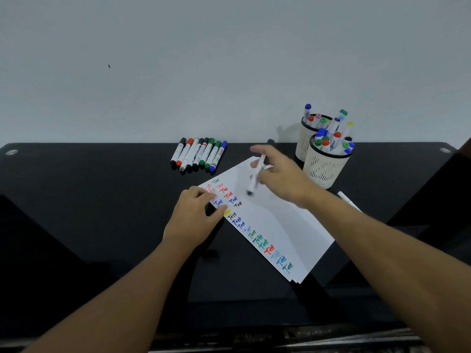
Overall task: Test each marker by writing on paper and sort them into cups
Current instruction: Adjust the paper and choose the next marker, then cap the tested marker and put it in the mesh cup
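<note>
A black counter [102, 200] spans the lower half of the frame under a pale wall. On it, right of centre, a stack of white paper [280, 225] lies at a slant, its left edge lined with small coloured words reading "Test". The left hand [196, 215] rests on the paper's upper left corner, fingers bent and thumb laid flat on the sheet, holding nothing. The right hand [283, 174] hovers over the paper's upper part, its fingers curled round a blurred white marker [256, 174] whose dark end points down toward the sheet. Two cream perforated cups [323, 169] stand in the right middle of the frame, touching one another, both packed with upright markers capped in blue, red, green, pink and yellow. A row of untested markers [198, 155] lies side by side at the counter's far edge, centre of the frame, caps black, red, green and blue. One white pen [348, 200] lies just right of the right wrist.
</note>
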### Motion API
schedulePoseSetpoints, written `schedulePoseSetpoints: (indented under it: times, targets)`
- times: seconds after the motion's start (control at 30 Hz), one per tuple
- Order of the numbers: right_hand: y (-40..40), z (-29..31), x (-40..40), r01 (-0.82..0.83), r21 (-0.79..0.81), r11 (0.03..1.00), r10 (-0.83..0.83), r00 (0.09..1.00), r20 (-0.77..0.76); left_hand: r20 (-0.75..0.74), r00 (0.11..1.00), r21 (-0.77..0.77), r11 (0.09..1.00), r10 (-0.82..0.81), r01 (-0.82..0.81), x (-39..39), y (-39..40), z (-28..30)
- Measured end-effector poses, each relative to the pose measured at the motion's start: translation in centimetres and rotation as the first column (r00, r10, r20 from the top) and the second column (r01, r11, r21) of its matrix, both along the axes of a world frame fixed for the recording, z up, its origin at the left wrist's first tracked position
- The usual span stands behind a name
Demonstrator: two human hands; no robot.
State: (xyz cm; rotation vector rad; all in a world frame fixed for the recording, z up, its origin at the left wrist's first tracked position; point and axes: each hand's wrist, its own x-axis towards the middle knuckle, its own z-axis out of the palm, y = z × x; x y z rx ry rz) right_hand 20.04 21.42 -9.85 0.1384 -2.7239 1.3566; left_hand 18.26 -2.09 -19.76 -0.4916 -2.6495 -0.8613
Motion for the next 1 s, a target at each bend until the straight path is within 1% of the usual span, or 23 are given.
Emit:
schedulePoseSetpoints:
  times: [0.07, 0.2, 0.3, 0.4, 0.5, 0.63, 0.7, 0.77, 0.83, 0.9, 1.0]
  targets:
    - [1.1, 1.4, -0.3, 0.028, 0.091, 0.995, -0.024, 0.998, -0.051, 0.001, 1.0, 0.002, 1.0, 0.0, 0.0, 0.0, 0.0, 0.0]
    - [3.1, 4.6, -1.1, 0.214, 0.242, 0.946, -0.154, 0.957, -0.245, 0.008, 1.0, 0.008, 1.0, 0.002, -0.002, -0.1, 0.1, 0.0]
    - [5.2, 7.3, -2.6, 0.371, 0.278, 0.886, -0.291, 0.912, -0.289, 0.009, 1.0, 0.007, 1.0, 0.005, -0.005, -0.2, 0.1, -0.1]
    - [8.4, 9.1, -4.8, 0.493, 0.214, 0.844, -0.397, 0.841, -0.368, 0.01, 1.0, 0.015, 1.0, 0.012, -0.012, -0.4, 0.1, -0.2]
    - [10.8, 9.9, -6.4, 0.556, 0.169, 0.814, -0.474, 0.804, -0.358, 0.006, 1.0, 0.011, 1.0, 0.011, -0.011, -0.5, 0.0, -0.3]
    - [12.5, 9.9, -7.5, 0.586, 0.14, 0.798, -0.54, 0.798, -0.267, 0.013, 1.0, 0.013, 1.0, 0.009, -0.009, -0.6, 0.0, -0.2]
    - [13.0, 9.5, -7.9, 0.587, 0.167, 0.793, -0.548, 0.805, -0.226, 0.007, 1.0, 0.016, 1.0, 0.007, -0.007, -0.6, 0.0, -0.2]
    - [13.5, 9.2, -8.4, 0.582, 0.223, 0.782, -0.546, 0.813, -0.204, 0.007, 1.0, 0.018, 1.0, 0.008, -0.008, -0.6, 0.0, -0.2]
    - [13.8, 9.3, -8.5, 0.567, 0.281, 0.774, -0.55, 0.822, -0.147, 0.012, 1.0, 0.014, 1.0, 0.008, -0.008, -0.5, 0.0, -0.2]
    - [14.0, 9.4, -8.6, 0.551, 0.287, 0.783, -0.548, 0.831, -0.1, 0.009, 1.0, 0.009, 1.0, 0.006, -0.006, -0.6, -0.1, -0.2]
    - [13.7, 9.3, -8.2, 0.579, 0.214, 0.786, -0.562, 0.815, -0.142, 0.005, 1.0, 0.009, 1.0, 0.002, -0.002, -0.6, 0.0, -0.2]
